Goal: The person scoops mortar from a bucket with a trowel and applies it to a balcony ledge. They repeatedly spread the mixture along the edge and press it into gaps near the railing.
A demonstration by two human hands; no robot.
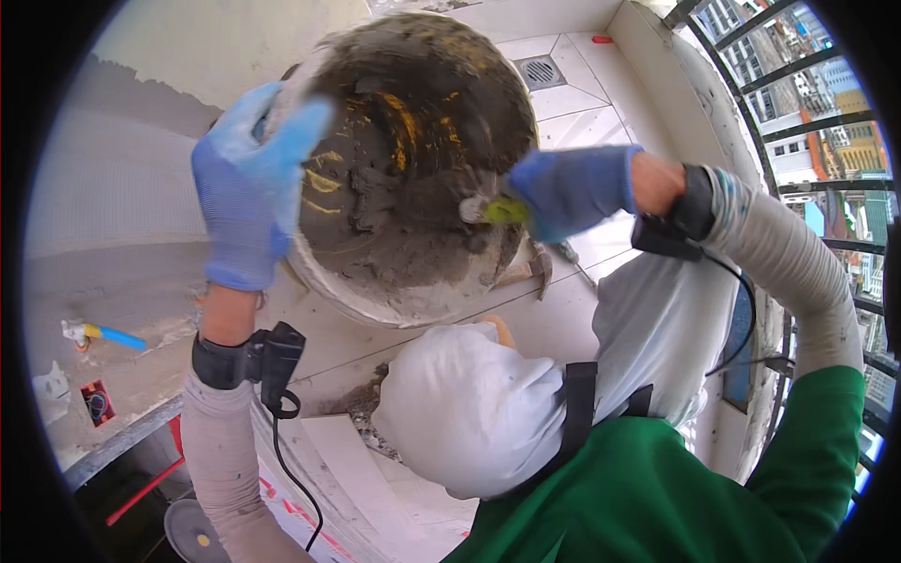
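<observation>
My left hand (246, 183), in a blue glove, grips the rim of a round bucket (375, 298) and tilts it toward me. Grey mortar (413, 206) with yellow streaks coats its inside. My right hand (572, 190), also blue-gloved, is closed around a tool with a yellow-green handle (502, 210). The tool's metal end is pressed into the mortar near the bucket's right side; its blade is buried and hidden. Both wrists carry black straps with cables.
White floor tiles (572, 113) and a square floor drain (540, 71) lie beyond the bucket. A hammer (535, 270) rests on the tiles under the bucket. A curved railing (798, 141) runs on the right. A grey rendered wall (113, 188) with a blue-yellow tool (111, 335) is at the left.
</observation>
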